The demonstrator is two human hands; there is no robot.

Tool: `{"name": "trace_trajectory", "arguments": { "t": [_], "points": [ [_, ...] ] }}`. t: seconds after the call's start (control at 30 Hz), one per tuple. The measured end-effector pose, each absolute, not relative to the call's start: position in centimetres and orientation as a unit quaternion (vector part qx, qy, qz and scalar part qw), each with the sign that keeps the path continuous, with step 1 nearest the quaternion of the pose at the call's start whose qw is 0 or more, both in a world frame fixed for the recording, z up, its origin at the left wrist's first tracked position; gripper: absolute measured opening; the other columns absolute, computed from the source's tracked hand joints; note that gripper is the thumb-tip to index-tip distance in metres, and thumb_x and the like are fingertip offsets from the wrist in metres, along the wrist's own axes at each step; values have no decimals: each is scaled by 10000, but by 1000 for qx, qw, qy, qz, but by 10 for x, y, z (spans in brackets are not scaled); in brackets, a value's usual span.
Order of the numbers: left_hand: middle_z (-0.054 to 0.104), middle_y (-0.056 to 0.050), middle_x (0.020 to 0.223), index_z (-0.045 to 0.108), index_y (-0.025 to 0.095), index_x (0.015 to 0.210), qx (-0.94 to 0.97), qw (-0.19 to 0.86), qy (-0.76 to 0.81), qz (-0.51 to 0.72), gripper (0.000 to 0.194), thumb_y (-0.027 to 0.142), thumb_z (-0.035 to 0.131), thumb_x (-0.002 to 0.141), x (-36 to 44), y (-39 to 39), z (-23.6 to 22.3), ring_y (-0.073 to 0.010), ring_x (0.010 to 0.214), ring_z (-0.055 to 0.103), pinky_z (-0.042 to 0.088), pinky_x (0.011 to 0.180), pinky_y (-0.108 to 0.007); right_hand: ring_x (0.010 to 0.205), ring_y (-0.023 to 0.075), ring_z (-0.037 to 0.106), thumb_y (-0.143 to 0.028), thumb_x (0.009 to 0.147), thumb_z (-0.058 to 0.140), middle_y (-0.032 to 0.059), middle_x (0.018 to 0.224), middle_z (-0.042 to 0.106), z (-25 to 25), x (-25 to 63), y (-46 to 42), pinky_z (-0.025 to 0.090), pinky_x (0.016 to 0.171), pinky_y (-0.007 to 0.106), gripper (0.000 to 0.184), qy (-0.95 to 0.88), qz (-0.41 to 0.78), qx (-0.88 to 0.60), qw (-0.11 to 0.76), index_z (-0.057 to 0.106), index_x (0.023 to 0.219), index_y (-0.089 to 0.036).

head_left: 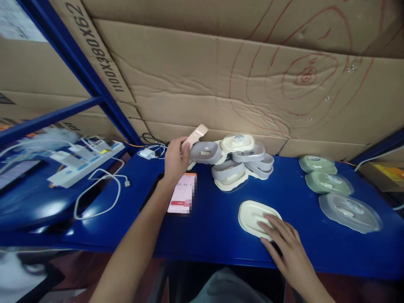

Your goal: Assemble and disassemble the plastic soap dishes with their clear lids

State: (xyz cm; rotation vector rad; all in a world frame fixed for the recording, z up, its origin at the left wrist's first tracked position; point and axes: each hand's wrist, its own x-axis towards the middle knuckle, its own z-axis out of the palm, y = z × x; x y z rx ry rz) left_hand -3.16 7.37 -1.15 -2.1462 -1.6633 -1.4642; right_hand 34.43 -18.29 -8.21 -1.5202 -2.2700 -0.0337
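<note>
My left hand is stretched out to the back of the blue table and grips a grey oval ring part at the left end of a heap of grey and cream oval parts. A beige flat piece sticks up just behind its fingers. My right hand lies near the front edge with fingers spread flat on a cream oval lid.
A phone with a pink screen lies beside my left wrist. At the right are two green oval lids and a clear one. A power strip with white cables lies at the left. Cardboard walls the back.
</note>
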Motion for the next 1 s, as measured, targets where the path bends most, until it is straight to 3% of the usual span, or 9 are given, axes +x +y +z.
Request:
{"name": "trace_trajectory", "arguments": {
  "t": [0.27,0.53,0.73,1.0],
  "points": [
    [729,-153,1159,664,168,1168,-691,33,-576,-434,310,320,418,1058,-67,71,-10,-313,1120,664,513,1046,-476,1406,335,627,-396,1078,571,67,1574,607,-85,346,-182,552,1087,562,426,-812,-8,-544,210,598,1503,-396],
    [682,-150,1199,640,190,1191,-684,24,-605,-408,297,171,435,977,-55,71,-23,-328,1188,632,501,1078,-499,1402,334,629,-378,1072,590,66,1563,619,-85,347,-183,563,1076,555,415,-812,-5,-538,226,624,1486,-398],
    [619,-187,1308,574,159,1275,-684,9,-612,-397,446,53,501,848,-44,72,-31,-350,1282,590,480,1128,-523,1383,328,641,-343,1052,630,62,1527,648,-81,351,-183,574,1083,561,352,-804,17,-528,272,696,1396,-386],
    [547,-187,1478,507,205,1393,-676,-4,-625,-391,644,-2,536,784,-28,62,-32,-379,1431,506,419,1182,-612,1158,274,738,-247,1031,658,57,1199,786,11,322,-105,498,1181,588,286,-826,-9,-428,367,727,1299,-318]
  ]
}}
